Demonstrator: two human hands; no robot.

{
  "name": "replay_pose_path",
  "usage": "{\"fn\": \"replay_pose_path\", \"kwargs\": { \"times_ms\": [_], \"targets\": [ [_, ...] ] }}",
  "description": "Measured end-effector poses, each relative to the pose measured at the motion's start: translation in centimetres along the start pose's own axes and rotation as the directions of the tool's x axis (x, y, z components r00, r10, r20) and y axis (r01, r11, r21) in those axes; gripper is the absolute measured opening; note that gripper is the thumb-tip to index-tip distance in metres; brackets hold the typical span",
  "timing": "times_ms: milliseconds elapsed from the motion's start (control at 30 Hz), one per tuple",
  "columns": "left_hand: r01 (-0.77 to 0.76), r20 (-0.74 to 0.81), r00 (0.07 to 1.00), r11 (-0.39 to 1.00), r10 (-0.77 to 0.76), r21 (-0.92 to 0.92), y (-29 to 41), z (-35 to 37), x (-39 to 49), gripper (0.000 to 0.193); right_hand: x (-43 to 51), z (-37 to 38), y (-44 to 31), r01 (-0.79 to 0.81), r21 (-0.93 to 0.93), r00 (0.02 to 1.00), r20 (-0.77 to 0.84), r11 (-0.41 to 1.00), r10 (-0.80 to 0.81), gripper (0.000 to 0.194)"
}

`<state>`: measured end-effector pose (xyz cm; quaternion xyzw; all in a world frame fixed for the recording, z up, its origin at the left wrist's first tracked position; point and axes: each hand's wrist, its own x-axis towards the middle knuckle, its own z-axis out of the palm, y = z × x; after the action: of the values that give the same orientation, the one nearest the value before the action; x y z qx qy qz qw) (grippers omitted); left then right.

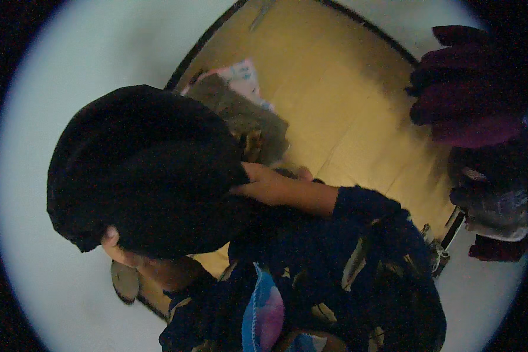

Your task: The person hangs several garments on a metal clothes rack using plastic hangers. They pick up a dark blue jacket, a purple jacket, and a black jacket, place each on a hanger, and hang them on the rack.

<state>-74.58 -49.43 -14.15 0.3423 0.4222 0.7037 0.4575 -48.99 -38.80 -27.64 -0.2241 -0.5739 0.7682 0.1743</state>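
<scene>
A large black cloth (pixel 145 167), bulging and rounded, spans the left and centre of the head view. My left hand (pixel 121 253) grips its lower left edge, thumb showing on top. At the cloth's right edge my right hand (pixel 255 182) pinches the fabric; its fingertips are hidden. Dark patterned sleeves (pixel 365 202) cover both forearms. Behind the cloth, a grey-brown folded cloth (pixel 255 119) lies with a pale printed piece (pixel 246 79) partly beneath it, on a yellow surface (pixel 334 110).
Dark and maroon folded textiles (pixel 471 97) are piled at the right, with grey and dark ones (pixel 493 198) beside them. A dark edge (pixel 202 39) borders the yellow surface. An oval brownish thing (pixel 125 281) lies at lower left. A blue and pink fabric piece (pixel 264 308) shows near my body.
</scene>
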Motion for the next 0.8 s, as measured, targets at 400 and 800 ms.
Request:
{"fn": "replay_pose_path", "kwargs": {
  "times_ms": [400, 800],
  "targets": [
    [0.193, -0.013, 0.981, 0.979, -0.193, 0.070, -16.6, 29.9, 11.7, 0.072, -21.0, -30.5, -3.3, 0.447, 0.159, 0.284, -0.958, 0.881, 0.029, 0.045],
    [0.184, 0.211, 0.951, 0.961, -0.227, 0.205, -24.3, 47.1, 23.5, 0.061, -30.6, -55.2, -10.6, 0.360, -0.212, 0.044, -0.969, 0.908, -0.244, 0.046]
  ]
}}
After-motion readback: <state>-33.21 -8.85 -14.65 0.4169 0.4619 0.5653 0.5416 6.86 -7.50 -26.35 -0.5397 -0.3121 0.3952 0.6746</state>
